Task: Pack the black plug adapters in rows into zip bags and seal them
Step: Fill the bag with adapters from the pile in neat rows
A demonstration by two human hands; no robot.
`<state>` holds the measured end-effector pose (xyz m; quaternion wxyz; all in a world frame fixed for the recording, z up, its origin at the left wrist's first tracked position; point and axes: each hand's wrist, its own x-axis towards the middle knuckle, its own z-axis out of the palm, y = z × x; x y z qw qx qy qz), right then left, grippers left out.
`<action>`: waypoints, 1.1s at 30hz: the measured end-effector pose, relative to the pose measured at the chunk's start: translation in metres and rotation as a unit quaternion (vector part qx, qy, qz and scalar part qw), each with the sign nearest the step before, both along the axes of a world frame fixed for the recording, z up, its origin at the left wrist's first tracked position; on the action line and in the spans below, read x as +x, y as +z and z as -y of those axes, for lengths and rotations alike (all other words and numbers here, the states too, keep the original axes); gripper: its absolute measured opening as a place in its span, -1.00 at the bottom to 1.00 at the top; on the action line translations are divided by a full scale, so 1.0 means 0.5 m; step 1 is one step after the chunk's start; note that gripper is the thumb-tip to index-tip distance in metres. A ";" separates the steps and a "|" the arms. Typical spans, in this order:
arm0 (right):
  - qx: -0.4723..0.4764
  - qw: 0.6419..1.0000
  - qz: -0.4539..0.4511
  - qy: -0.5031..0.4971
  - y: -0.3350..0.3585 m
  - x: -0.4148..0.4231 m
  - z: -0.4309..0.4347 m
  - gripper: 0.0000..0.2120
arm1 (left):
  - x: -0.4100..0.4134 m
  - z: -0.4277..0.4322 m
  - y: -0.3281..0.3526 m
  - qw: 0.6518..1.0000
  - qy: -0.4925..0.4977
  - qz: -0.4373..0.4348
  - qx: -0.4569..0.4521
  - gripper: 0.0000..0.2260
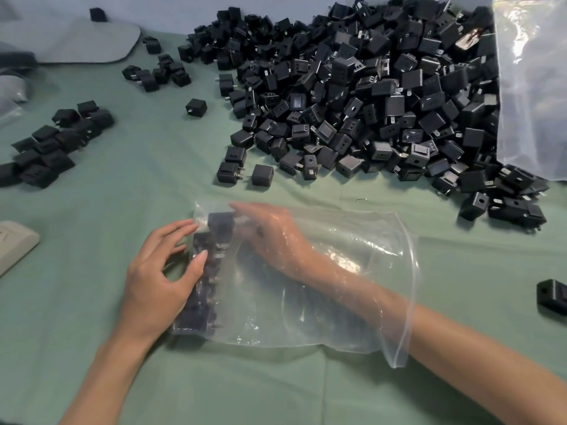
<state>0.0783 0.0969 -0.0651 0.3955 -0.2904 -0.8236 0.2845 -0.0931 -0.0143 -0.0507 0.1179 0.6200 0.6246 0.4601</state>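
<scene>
A clear zip bag (322, 296) lies flat on the green cloth, its open mouth to the right. A row of black plug adapters (205, 271) stands along the bag's closed left end. My right hand (270, 237) is inside the bag up to the forearm, its straight fingers touching the top adapter of the row. Outside the bag, my left hand (159, 271) presses the row through the plastic with fingers and thumb spread. A big heap of loose adapters (368, 96) fills the back right.
A large clear bag (534, 87) stands at the right edge behind the heap. Smaller clusters of adapters (55, 145) lie at the left. A single adapter (552, 297) sits at the right edge. A beige object (15, 243) lies at the left edge.
</scene>
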 end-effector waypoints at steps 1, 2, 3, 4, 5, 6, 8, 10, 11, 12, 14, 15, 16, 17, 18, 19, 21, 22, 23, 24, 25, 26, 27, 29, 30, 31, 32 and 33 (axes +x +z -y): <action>0.019 1.000 -0.011 0.018 0.003 0.001 0.003 -0.73 | 0.000 0.000 0.000 1.000 0.001 -0.006 0.007 -0.71; 0.034 0.999 -0.004 0.035 0.006 0.003 0.003 -0.69 | -0.001 0.001 0.000 1.000 0.005 -0.010 0.011 -0.72; 0.024 0.999 0.012 0.047 0.014 0.001 0.007 -0.66 | -0.001 0.002 0.000 1.000 0.010 -0.017 0.014 -0.72; 0.026 0.997 0.033 0.060 0.019 -0.002 0.010 -0.63 | -0.001 0.002 0.000 0.999 0.015 -0.025 0.016 -0.72; 0.029 0.996 0.048 0.073 0.022 -0.006 0.011 -0.58 | -0.001 0.003 0.001 0.999 0.018 -0.036 0.017 -0.72; 0.021 0.995 0.057 0.084 0.022 -0.009 0.011 -0.53 | -0.001 0.003 0.001 0.998 0.020 -0.049 0.018 -0.72; 0.013 0.992 0.068 0.101 0.019 -0.010 0.012 -0.49 | -0.002 0.004 0.003 0.997 0.015 -0.072 0.022 -0.72; -0.009 0.992 0.072 0.099 0.022 -0.006 0.014 -0.57 | -0.003 0.005 0.003 0.997 -0.002 -0.075 0.023 -0.71; -0.026 0.992 0.076 0.094 0.024 -0.003 0.017 -0.64 | -0.004 0.007 0.003 0.997 -0.010 -0.071 0.022 -0.69; -0.036 0.992 0.083 0.091 0.026 -0.002 0.018 -0.69 | -0.005 0.008 0.003 0.997 -0.017 -0.066 0.020 -0.68; -0.033 0.991 0.090 0.089 0.025 -0.004 0.016 -0.73 | -0.006 0.010 0.001 0.998 -0.026 -0.061 0.016 -0.67; -0.020 0.991 0.090 0.093 0.024 -0.006 0.016 -0.75 | -0.006 0.010 0.001 0.998 -0.026 -0.064 0.014 -0.66; -0.006 0.991 0.092 0.101 0.022 -0.007 0.016 -0.75 | -0.006 0.010 0.001 0.997 -0.024 -0.069 0.012 -0.64; 0.005 0.990 0.090 0.108 0.017 -0.007 0.015 -0.75 | -0.006 0.010 0.000 0.997 -0.022 -0.074 0.010 -0.63; 0.014 0.990 0.083 0.114 0.010 -0.007 0.011 -0.74 | -0.006 0.010 0.000 0.997 -0.020 -0.077 0.009 -0.62; 0.022 0.990 0.077 0.113 0.003 -0.008 0.007 -0.74 | -0.006 0.010 0.000 0.997 -0.019 -0.077 0.010 -0.61; 0.029 0.990 0.076 0.114 -0.010 -0.016 -0.001 -0.74 | -0.007 0.012 0.001 0.997 -0.017 -0.073 0.014 -0.60; 0.025 0.989 0.077 0.122 -0.020 -0.018 -0.003 -0.75 | -0.007 0.013 0.001 0.997 -0.019 -0.073 0.016 -0.59; 0.038 0.987 0.082 0.129 -0.034 -0.012 -0.004 -0.74 | -0.007 0.012 0.002 0.997 -0.026 -0.077 0.017 -0.59; 0.037 0.990 0.075 0.117 -0.050 -0.004 -0.006 -0.72 | -0.006 0.012 0.004 0.996 -0.038 -0.086 0.012 -0.59; 0.037 0.990 0.077 0.111 -0.067 0.007 -0.010 -0.68 | -0.005 0.011 0.005 0.994 -0.053 -0.098 0.002 -0.59; 0.007 0.990 0.107 0.094 -0.071 0.014 -0.008 -0.66 | -0.005 0.010 0.005 0.991 -0.070 -0.109 -0.013 -0.59; -0.036 0.988 0.124 0.089 -0.069 0.014 -0.004 -0.67 | -0.005 0.010 0.006 0.989 -0.084 -0.115 -0.030 -0.58; -0.110 0.981 0.113 0.118 -0.034 0.008 0.014 -0.72 | -0.007 0.009 0.007 0.987 -0.097 -0.115 -0.055 -0.57; -0.142 0.975 0.099 0.139 -0.003 0.007 0.027 -0.74 | -0.009 0.009 0.008 0.986 -0.098 -0.118 -0.060 -0.57; -0.180 0.969 0.087 0.146 0.023 0.015 0.040 -0.74 | -0.011 0.009 0.008 0.986 -0.096 -0.125 -0.060 -0.57; -0.197 0.966 0.072 0.151 0.054 0.029 0.050 -0.71 | -0.012 0.009 0.009 0.985 -0.095 -0.133 -0.060 -0.56; -0.162 0.974 0.069 0.144 0.071 0.053 0.060 -0.66 | -0.013 0.008 0.009 0.984 -0.094 -0.138 -0.059 -0.56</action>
